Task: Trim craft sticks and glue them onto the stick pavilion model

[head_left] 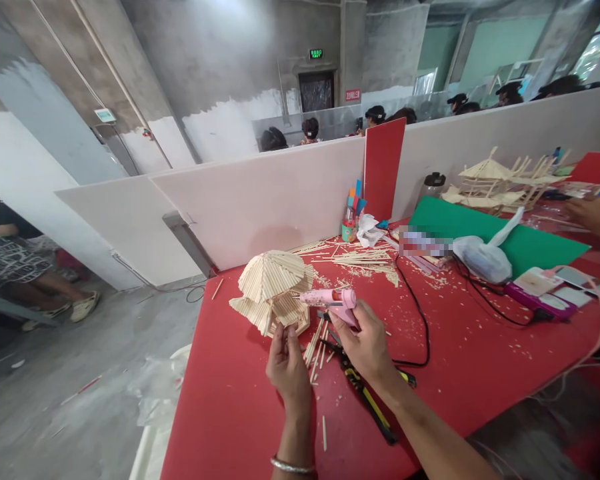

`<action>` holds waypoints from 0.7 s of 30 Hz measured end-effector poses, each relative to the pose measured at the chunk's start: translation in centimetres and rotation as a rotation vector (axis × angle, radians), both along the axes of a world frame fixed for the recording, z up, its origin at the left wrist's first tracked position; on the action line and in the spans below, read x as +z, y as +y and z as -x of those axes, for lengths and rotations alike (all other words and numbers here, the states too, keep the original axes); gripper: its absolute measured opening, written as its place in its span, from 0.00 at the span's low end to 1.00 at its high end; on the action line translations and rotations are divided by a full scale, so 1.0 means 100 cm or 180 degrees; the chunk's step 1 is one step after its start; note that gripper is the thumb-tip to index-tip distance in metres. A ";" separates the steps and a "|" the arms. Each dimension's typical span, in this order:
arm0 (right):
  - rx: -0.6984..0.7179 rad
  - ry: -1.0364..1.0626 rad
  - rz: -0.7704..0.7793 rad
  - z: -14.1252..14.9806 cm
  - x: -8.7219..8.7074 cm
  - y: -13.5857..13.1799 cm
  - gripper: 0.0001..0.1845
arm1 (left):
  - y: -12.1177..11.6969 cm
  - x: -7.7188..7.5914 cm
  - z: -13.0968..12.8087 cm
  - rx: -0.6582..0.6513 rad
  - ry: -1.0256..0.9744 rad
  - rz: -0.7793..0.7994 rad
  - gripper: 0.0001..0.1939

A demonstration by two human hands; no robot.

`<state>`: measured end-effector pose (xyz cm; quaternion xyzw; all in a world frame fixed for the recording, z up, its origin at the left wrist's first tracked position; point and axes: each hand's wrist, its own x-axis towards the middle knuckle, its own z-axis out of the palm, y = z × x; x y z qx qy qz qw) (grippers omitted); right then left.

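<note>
My right hand (366, 339) is wrapped round the grip of a pink hot glue gun (333, 300), whose nozzle points left at a small model pavilion (271, 277) built of pale wooden sticks. The model has a tiered, sloping roof and stands on the red table. My left hand (289, 367) is just in front of its base, thumb and fingers pinched together; what they hold, if anything, is too small to make out. Below the glue gun lie black-and-yellow pliers (365, 393) and several loose sticks (316, 347).
More sticks (365, 258) and shavings lie toward the back of the red table (220, 400). A black cable (425, 320) curves across the right side. Beyond are a green board (495, 233), a plastic bag (483, 257), a purple power strip (545, 300), another stick model (490, 180) and another person's hand (597, 217).
</note>
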<state>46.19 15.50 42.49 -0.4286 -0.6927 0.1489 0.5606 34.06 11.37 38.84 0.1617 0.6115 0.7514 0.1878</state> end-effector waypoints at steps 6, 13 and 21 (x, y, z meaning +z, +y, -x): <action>0.0180 -0.0207 -0.0038 0.006 -0.001 -0.003 0.11 | -0.002 0.003 0.001 0.0037 0.0037 0.0025 0.20; 0.0132 -0.0587 -0.0224 0.022 0.006 -0.004 0.09 | -0.002 0.003 0.003 0.0044 -0.0081 -0.0053 0.19; -0.0019 -0.0773 -0.0250 0.013 -0.002 -0.010 0.10 | -0.002 0.002 0.002 0.0003 -0.0205 -0.0036 0.21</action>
